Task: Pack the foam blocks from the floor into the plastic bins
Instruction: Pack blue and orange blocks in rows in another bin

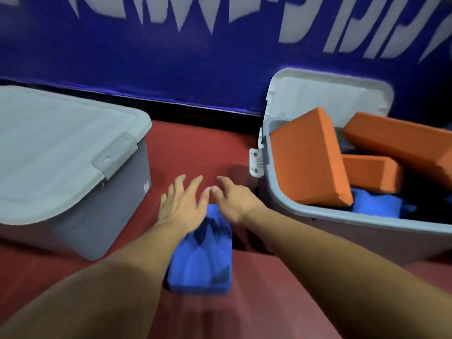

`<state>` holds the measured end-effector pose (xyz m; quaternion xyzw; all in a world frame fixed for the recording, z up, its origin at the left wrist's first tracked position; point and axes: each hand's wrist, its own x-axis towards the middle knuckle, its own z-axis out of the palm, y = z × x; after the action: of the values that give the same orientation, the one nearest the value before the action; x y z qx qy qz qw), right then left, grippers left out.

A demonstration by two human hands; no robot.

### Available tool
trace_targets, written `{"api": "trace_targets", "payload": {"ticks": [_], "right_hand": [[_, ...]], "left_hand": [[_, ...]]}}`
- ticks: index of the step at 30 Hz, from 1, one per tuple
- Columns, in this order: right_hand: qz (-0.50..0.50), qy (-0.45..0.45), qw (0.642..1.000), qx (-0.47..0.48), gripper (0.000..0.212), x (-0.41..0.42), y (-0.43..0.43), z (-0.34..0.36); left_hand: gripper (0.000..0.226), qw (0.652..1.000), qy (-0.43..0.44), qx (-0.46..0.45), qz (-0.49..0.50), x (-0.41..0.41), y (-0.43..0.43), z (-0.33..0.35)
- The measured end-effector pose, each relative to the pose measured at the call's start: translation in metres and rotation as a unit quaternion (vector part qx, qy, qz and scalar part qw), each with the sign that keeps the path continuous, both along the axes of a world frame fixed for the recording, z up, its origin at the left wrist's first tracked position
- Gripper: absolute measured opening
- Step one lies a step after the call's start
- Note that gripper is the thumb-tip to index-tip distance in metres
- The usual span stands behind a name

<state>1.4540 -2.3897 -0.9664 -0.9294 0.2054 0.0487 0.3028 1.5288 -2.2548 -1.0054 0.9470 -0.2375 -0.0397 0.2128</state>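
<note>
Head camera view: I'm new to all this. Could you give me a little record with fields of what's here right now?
Setting: red floor beside a blue wall
Closed bin: grey, on the left, lid on
Open bin: on the right, its lid propped up behind it
Inside the open bin: orange foam blocks, something blue underneath
Still on the floor: one blue foam block, between the bins
Left hand: open, fingers spread over the block's far end
Right hand: open, alongside the left
Contact with the block: cannot tell; image is blurred
</note>
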Motion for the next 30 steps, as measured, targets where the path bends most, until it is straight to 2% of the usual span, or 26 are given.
{"api": "trace_targets", "payload": {"ticks": [5, 9, 11, 14, 17, 20, 22, 30], "right_hand": [[-0.033, -0.148, 0.983, -0.103, 0.052, -0.021, -0.007, 0.064], [-0.096, -0.228, 0.944, -0.218, 0.046, -0.041, -0.031, 0.091], [-0.135, -0.218, 0.924, -0.285, 0.043, -0.05, -0.046, 0.096], [-0.2, -0.144, 0.905, -0.346, 0.048, -0.064, -0.071, 0.097], [-0.252, -0.09, 0.912, -0.31, 0.058, -0.079, -0.097, 0.099], [-0.248, -0.075, 0.944, -0.207, 0.061, -0.089, -0.112, 0.094], [-0.235, -0.064, 0.953, -0.18, 0.063, -0.096, -0.113, 0.087], [-0.276, -0.083, 0.95, -0.125, 0.063, -0.098, -0.109, 0.082]], "left_hand": [[0.058, 0.996, -0.056, -0.07, -0.024, -0.003, -0.016, 0.075], [0.06, 0.992, -0.083, -0.095, -0.029, -0.02, -0.031, 0.104], [0.061, 0.992, -0.091, -0.082, -0.043, -0.031, -0.042, 0.108], [0.06, 0.99, -0.095, -0.08, -0.068, -0.048, -0.062, 0.114], [0.061, 0.989, -0.087, -0.085, -0.086, -0.062, -0.077, 0.118], [0.062, 0.987, -0.091, -0.071, -0.111, -0.073, -0.089, 0.116], [0.062, 0.987, -0.09, -0.063, -0.121, -0.078, -0.098, 0.112], [0.064, 0.985, -0.098, -0.054, -0.13, -0.082, -0.103, 0.102]]}}
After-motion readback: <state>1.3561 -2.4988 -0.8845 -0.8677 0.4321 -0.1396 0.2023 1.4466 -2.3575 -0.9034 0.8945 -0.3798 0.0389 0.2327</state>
